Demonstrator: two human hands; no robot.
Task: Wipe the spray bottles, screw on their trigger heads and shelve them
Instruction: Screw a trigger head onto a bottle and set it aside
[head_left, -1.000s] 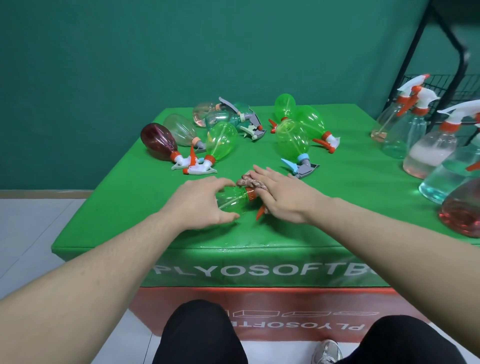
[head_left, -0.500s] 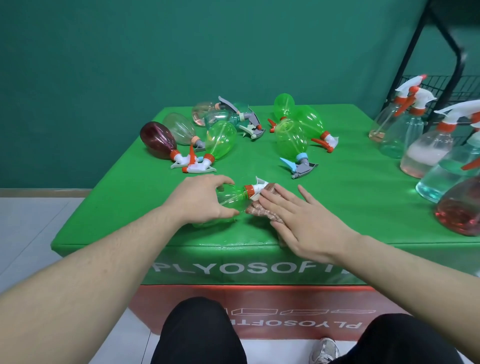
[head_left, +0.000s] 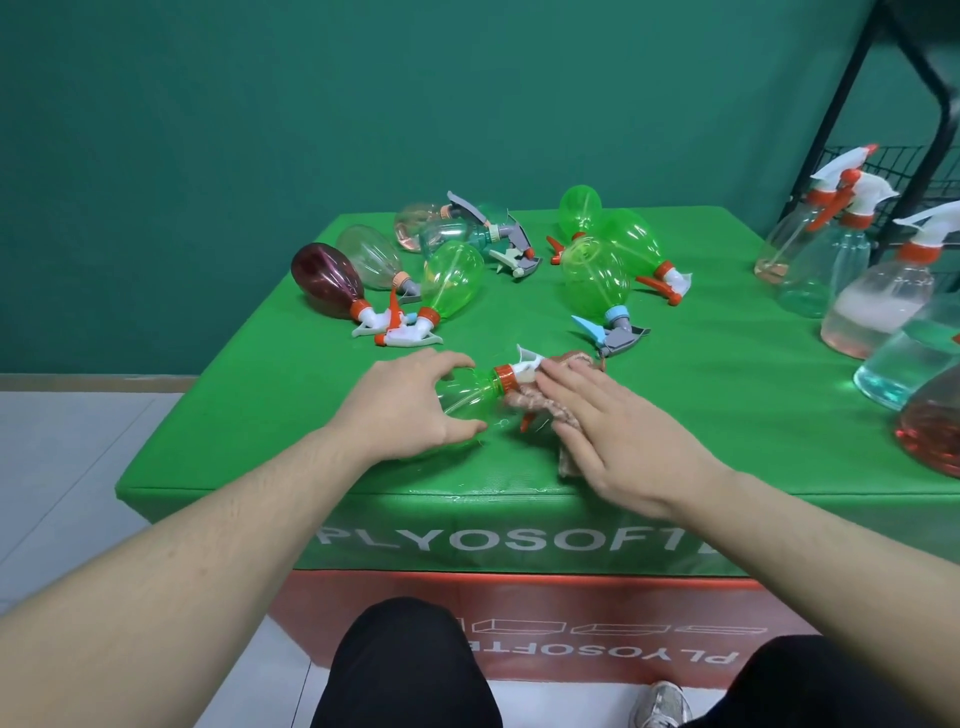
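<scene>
Left hand (head_left: 402, 410) around lying green bottle (head_left: 470, 397)

One head-worn view looks forward and down — close over the green counter (head_left: 727, 415), hands (head_left: 400, 410) at frame centre, wall filling the upper frame.

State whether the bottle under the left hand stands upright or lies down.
Lying down: the bottle rests sideways on the table, orange collar pointing right.

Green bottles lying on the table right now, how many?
4. One under the left hand at the front; one left of centre beside the maroon bottle; two at centre back, the nearer overlapping the farther. Another may be hidden behind them.
</scene>
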